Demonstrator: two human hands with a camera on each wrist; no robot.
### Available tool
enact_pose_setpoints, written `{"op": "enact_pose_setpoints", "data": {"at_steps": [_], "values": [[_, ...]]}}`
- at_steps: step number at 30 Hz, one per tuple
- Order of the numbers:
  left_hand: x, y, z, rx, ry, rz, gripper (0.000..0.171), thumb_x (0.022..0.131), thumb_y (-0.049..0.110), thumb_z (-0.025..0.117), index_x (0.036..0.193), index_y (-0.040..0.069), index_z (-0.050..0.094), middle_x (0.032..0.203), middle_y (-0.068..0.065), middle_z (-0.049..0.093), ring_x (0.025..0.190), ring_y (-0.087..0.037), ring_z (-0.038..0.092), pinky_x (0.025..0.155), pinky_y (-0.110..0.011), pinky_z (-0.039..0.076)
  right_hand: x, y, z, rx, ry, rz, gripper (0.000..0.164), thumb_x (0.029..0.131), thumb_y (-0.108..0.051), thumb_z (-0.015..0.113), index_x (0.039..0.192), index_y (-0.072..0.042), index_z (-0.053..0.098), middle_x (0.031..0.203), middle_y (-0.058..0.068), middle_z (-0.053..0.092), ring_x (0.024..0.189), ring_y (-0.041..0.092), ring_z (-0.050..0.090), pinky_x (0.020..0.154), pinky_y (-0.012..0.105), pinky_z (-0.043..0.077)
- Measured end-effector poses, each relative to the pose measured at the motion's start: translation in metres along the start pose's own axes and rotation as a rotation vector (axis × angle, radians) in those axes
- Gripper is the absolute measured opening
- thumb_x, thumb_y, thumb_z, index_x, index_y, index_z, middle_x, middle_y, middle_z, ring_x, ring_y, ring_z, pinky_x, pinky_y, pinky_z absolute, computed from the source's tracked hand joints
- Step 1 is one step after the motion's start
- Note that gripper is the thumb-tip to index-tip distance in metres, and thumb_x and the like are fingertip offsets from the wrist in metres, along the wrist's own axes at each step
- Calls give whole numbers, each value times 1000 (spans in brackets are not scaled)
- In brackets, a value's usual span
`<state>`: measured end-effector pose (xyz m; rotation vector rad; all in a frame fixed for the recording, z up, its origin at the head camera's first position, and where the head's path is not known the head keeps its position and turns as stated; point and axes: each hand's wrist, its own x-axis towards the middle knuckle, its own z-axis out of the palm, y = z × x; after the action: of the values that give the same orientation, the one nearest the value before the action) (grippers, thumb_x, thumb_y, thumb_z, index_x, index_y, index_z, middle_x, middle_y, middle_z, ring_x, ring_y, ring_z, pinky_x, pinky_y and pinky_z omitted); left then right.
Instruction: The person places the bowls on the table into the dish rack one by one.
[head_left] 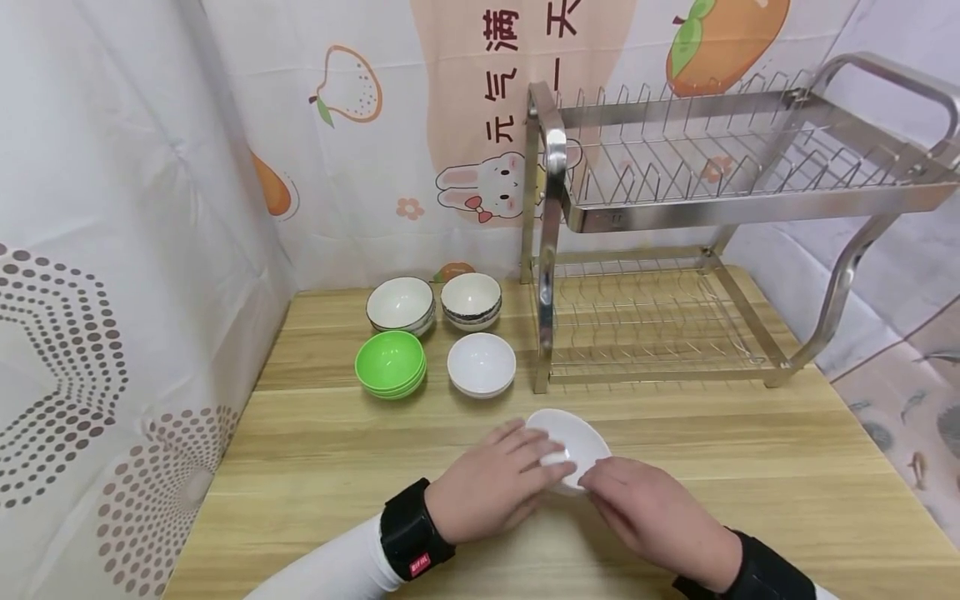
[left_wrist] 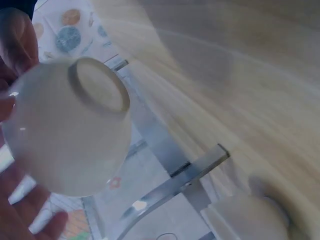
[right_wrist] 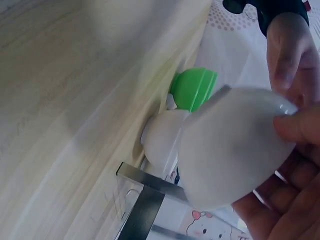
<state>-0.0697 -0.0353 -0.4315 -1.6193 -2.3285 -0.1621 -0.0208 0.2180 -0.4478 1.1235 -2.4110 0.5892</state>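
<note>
The plain white bowl [head_left: 581,437] was held tilted above the worktop [head_left: 322,500], in front of the dish rack [head_left: 750,206] and near a second white bowl [head_left: 482,367] and a stack of green bowls [head_left: 389,367]. The right hand [head_left: 656,512] pinched its rim, thumb against the outer wall and fingers behind. The left hand [head_left: 491,483] had its fingers loosely spread at the opposite side; how firmly they touched could not be told.

The bowl looked stiff, thin-walled and probably light. Its smooth, glossy surface would likely turn slippery if wet, and it might chip if it were ceramic, though the material was uncertain. The rim seemed the surest hold, thumb outside and fingers inside, with the raised foot [left_wrist: 98,86] offering a second purchase.

No brand showed on the bowl's wall or foot, blurred as they were. The printed cloth [head_left: 360,167] behind bore Chinese characters turned sideways, among them 元气满 and 一天. On the left wristband [head_left: 417,530], a red label [head_left: 420,565] carried pale lettering too small to read, as were the dark marks on the rack's front bar.
</note>
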Motion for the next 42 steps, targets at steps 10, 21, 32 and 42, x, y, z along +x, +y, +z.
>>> {"op": "enact_pose_setpoints", "data": {"at_steps": [10,21,32,42], "values": [[25,-3,4,11,55,-172,84,86,75,52,153,26,38,163,-5,22,150,-31,17,120,-51,17,13,65,-56,207,64,620,18,94,-1,63,112,1,64,106,16,69,93,3,62,75,25,55],[47,0,20,-30,-68,-213,84,87,79,42,155,31,31,163,-1,21,150,-30,15,121,-49,14,30,223,-128,489,34,971,41,108,-24,38,123,14,40,98,-28,53,91,-10,52,77,6,44],[60,1,30,-28,-105,-197,88,85,81,42,156,32,29,164,-1,19,151,-29,12,120,-49,14,21,298,-124,375,-32,1077,43,106,-25,36,116,17,42,83,-23,51,77,5,47,65,15,42],[63,2,38,-23,-116,-210,88,85,83,41,156,32,29,164,-1,19,151,-29,8,120,-50,15,18,319,-107,277,-108,1095,50,106,-31,36,124,15,44,105,16,58,94,28,45,75,30,37]]}}
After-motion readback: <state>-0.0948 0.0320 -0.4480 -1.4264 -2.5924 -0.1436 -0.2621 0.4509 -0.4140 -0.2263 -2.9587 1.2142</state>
